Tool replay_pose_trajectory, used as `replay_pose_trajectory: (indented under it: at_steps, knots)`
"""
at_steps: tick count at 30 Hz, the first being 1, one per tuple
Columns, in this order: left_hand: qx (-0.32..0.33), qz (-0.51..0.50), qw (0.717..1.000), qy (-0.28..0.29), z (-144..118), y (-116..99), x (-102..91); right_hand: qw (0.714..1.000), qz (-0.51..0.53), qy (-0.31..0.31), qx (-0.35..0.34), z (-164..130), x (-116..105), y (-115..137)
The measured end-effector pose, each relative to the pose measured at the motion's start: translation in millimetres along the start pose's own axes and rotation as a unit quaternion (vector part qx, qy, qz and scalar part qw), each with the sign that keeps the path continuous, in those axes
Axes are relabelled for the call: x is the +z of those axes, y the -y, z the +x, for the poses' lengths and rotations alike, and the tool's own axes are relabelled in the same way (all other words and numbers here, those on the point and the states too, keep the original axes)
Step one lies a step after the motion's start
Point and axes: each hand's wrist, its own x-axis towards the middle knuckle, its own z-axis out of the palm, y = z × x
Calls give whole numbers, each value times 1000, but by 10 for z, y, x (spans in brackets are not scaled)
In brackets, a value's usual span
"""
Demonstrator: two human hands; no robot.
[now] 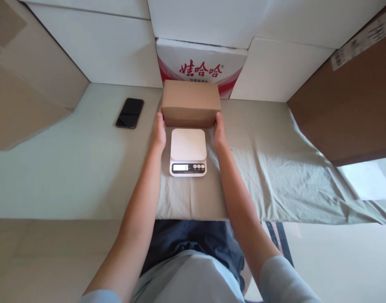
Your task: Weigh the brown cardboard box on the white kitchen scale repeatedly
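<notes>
Head view: left hand (160, 131) and right hand (219, 131) grip opposite ends of brown rectangular cardboard box (190, 105), just beyond white rectangular digital scale (188, 145) reading 0.

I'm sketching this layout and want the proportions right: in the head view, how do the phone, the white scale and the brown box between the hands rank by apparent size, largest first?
1. Brown box: clearly the widest
2. White scale: narrower than the box
3. Phone: clearly the smallest
</notes>
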Motion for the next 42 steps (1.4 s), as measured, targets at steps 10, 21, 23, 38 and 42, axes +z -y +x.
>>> replay_pose_trajectory:
  at_steps: [10, 21, 23, 38, 42]
  knots:
    - [5, 3, 1000, 2, 12, 47, -21, 1000, -10, -2, 3, -5, -13, -23]
    - [11, 10, 1000, 8, 53, 102, -71, 1000, -10, 9, -2, -8, -25, 0]
    - [16, 8, 1000, 16, 60, 95, -69, 1000, -12, 5, 7, -8, -32, 0]
    - [-10, -2, 999, 37, 87, -100, -9, 999, -33, 16, -4, 84, -13, 32]
    - [-5, 0, 999, 40, 83, -101, -23, 999, -29, -4, -27, 75, -19, 28]
